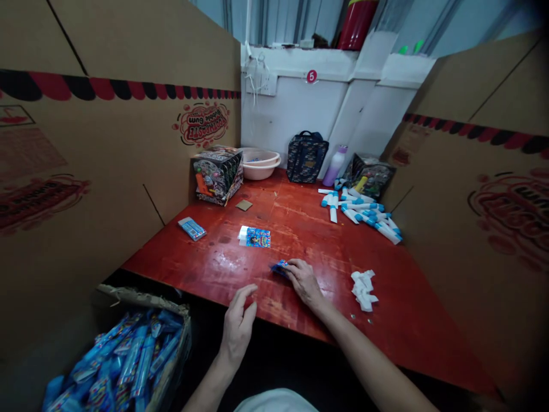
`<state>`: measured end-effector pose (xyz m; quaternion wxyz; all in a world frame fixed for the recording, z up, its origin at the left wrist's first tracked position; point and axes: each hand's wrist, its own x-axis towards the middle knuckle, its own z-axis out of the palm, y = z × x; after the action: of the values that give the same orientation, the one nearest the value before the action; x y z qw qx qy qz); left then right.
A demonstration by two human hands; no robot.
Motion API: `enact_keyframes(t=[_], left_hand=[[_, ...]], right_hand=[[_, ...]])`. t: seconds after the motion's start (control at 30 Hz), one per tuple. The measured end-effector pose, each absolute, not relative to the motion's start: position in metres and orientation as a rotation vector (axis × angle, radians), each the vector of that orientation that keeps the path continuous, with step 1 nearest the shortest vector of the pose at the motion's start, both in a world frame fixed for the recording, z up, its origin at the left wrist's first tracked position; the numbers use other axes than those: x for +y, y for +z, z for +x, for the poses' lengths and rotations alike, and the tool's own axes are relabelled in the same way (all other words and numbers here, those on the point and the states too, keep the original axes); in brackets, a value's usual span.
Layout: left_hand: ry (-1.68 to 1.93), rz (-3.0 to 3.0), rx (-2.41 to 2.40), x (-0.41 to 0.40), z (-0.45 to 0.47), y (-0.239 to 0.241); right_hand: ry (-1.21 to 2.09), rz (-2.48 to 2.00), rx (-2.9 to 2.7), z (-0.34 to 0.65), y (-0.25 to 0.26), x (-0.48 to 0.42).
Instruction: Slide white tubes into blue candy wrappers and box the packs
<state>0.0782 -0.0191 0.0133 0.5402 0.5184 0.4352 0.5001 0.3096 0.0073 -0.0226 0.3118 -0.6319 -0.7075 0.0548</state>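
Observation:
My right hand reaches over the red table with its fingers pinched on a small blue printed packet. The packet is tilted, and the fingers cover part of it. My left hand is at the table's front edge, its slightly bent fingers apart from the thumb and nothing in them. Beyond both hands lies a small stack of blue printed packets with white ends. Farther left is another blue and white packet bundle.
White tubes with blue caps lie piled at the back right. Crumpled white paper is right of my right hand. An open carton of blue packaged sticks stands below left. Cardboard walls flank the table; basins stand behind.

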Motion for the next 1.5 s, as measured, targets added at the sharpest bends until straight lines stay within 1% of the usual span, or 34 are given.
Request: enact_keyframes(t=[0.13,0.3,0.37,0.43,0.57,0.7,0.83,1.1,1.3,1.5], left_hand=[[1.166,1.198,0.966,-0.009,0.094,0.015],[1.118,1.044,0.841,0.005,0.127,0.016],[1.067,1.030,0.780,0.012,0.145,0.017],[1.013,1.017,0.747,0.019,0.164,0.018],[0.990,0.870,0.702,0.030,0.193,0.015],[1.062,0.790,0.707,0.037,0.207,0.010],[1.081,0.784,0.727,0.045,0.219,0.007],[1.055,0.716,0.787,0.080,0.263,0.004],[0.927,0.673,0.601,0.106,0.280,0.011],[1.014,0.597,0.730,0.128,0.288,-0.005]], right_hand=[[0.287,-1.611,-1.642,0.316,-0.017,0.006],[0.647,-1.414,-1.273,0.319,-0.002,0.006],[0.808,-1.368,-1.207,0.317,0.005,0.005],[0.901,-1.359,-1.223,0.314,0.011,0.004],[0.954,-1.387,-1.190,0.317,0.016,0.001],[1.049,-1.301,-1.127,0.328,0.014,-0.002],[1.048,-1.345,-1.099,0.337,0.013,0.003],[1.009,-1.531,-1.216,0.373,0.020,0.044],[1.054,-1.496,-1.161,0.416,0.022,0.078],[1.089,-1.603,-1.360,0.421,0.010,0.104]])
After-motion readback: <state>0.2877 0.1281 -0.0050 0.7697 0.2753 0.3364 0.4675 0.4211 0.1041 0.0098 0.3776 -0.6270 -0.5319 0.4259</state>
